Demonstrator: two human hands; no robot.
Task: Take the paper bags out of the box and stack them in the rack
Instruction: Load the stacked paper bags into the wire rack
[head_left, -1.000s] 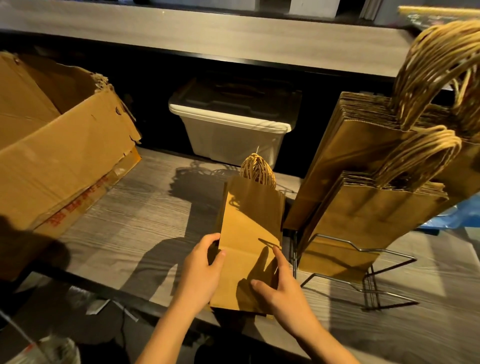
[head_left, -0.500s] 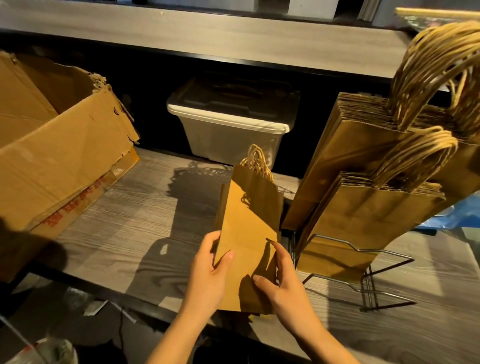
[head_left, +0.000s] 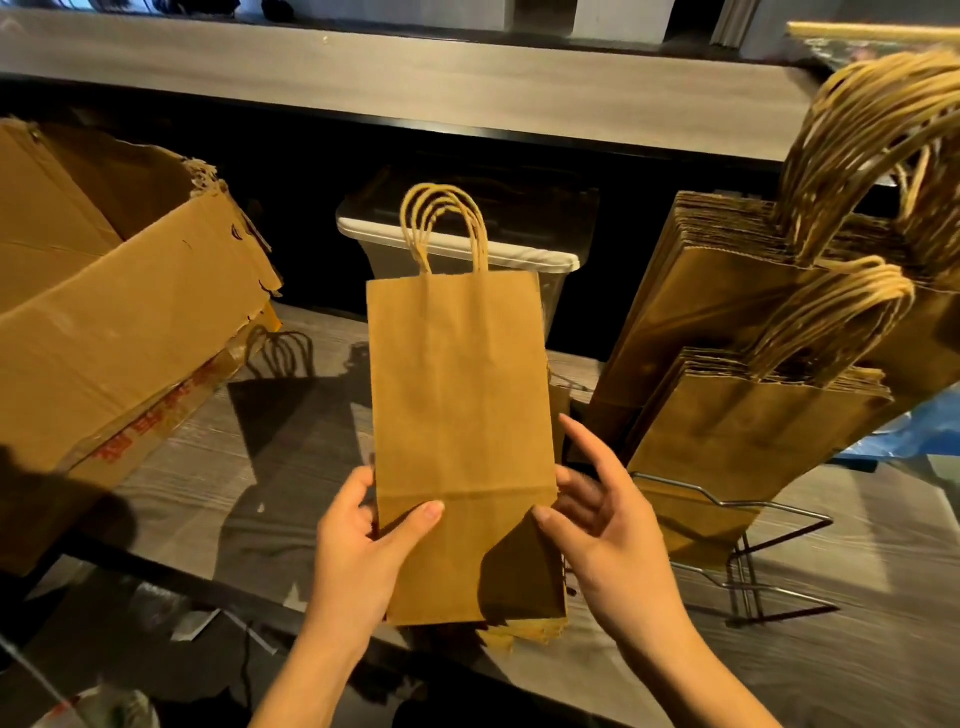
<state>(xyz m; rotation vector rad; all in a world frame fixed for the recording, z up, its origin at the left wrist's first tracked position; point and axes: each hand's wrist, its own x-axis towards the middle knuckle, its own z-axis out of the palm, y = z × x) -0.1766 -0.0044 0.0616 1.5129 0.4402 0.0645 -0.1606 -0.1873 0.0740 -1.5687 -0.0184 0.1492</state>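
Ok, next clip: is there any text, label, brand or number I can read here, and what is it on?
No text is readable.
Cardboard box: red print along its lower flap, too blurred and skewed to read.
Paper bag held upright: plain face, no print.
Bags in the rack: no print visible.
Plastic tub: no label visible.
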